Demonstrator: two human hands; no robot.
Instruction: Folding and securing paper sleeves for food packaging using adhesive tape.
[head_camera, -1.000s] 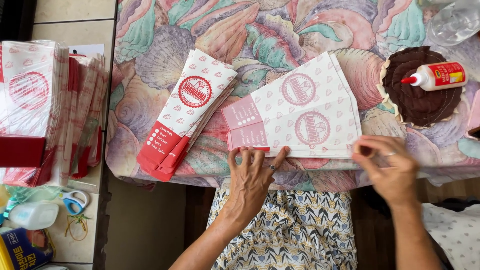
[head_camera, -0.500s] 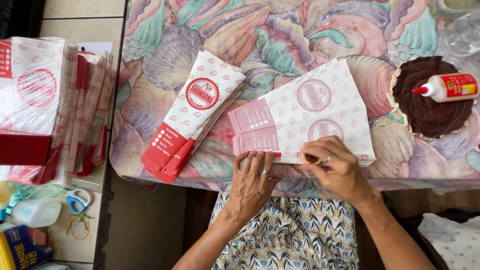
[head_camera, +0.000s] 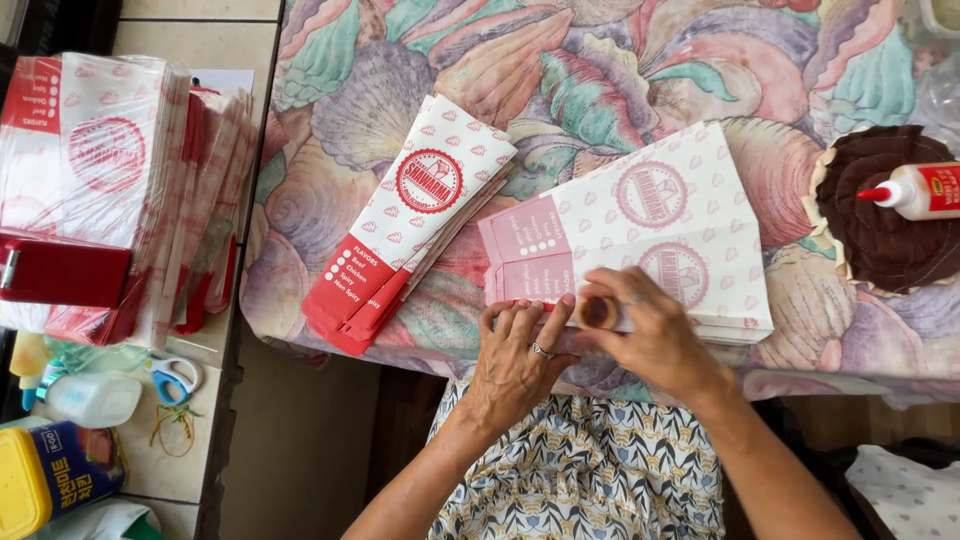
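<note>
Shell-patterned cloth covers the desk (head_camera: 620, 60) where your left hand (head_camera: 515, 355) lies spread and your right hand (head_camera: 650, 335) pinches the near edge of the light, creasable flat paper bag (head_camera: 640, 225).

Bare patterned tablecloth (head_camera: 620, 60) lies open beyond the flat pink-printed paper sheets (head_camera: 660, 225) — free passage there. To the left the red-and-white bag stack (head_camera: 415, 215) blocks the way; to the right the glue bottle (head_camera: 915, 190) on its brown mat (head_camera: 880, 225).

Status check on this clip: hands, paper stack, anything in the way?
Left hand and right hand both pressing the near edge of the pale pink paper stack. Glue bottle parked far right. Nothing blocking.
</note>
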